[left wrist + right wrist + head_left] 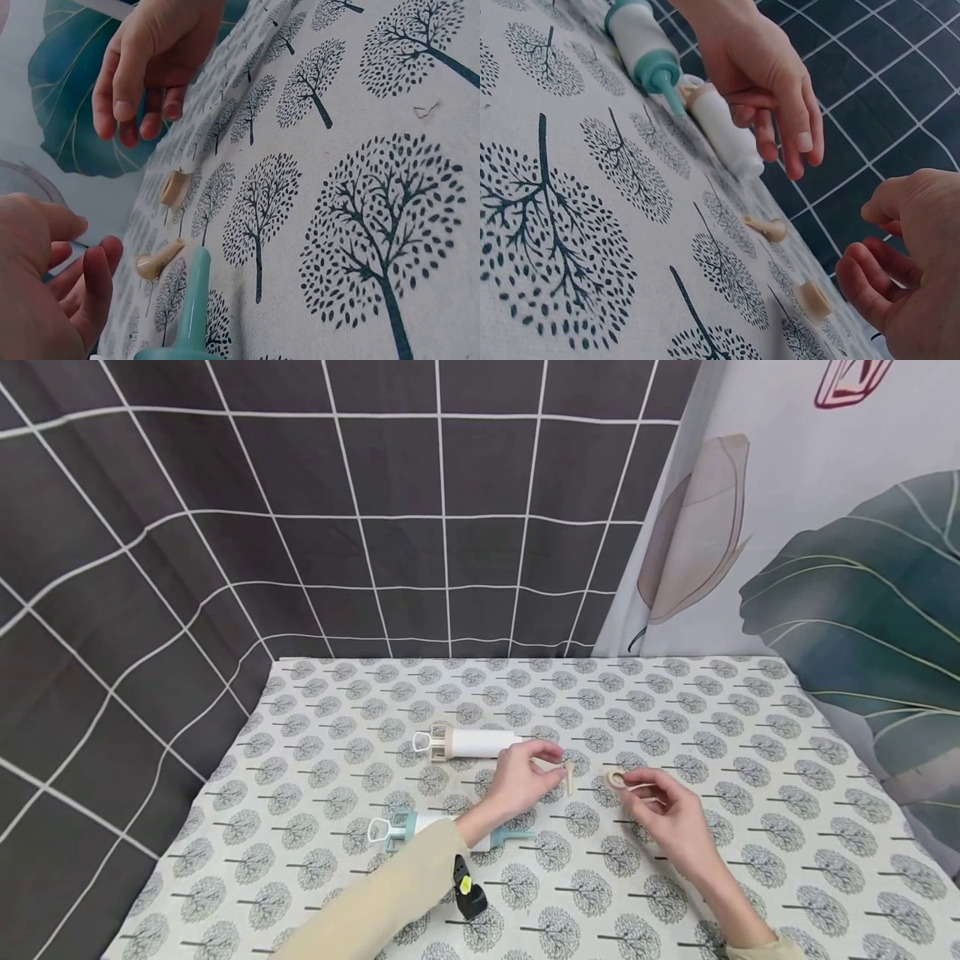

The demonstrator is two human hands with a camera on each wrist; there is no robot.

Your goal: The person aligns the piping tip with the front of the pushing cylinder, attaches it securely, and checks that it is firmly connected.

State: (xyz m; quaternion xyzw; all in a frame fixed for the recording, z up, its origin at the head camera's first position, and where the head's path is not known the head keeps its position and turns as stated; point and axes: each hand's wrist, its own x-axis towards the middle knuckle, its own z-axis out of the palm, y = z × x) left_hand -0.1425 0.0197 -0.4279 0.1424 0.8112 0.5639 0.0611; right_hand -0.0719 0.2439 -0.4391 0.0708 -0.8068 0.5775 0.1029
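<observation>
Two plunger tubes lie on the tree-patterned table (637, 681), both with opaque white barrels, so I can't tell what, if anything, is inside. The beige-ended tube (482, 743) lies beyond the person's left wrist, its white tip bare; the teal-ended tube (643, 41) is nearer the person, partly behind the left forearm, wearing its long teal spout. A loose beige nozzle (772, 228) rests on its side just beside the left hand (523, 775), which is loosely bent and grasps nothing. A hollow beige ring (813, 302) sits near the right hand (671, 814), also relaxed and unburdened.
</observation>
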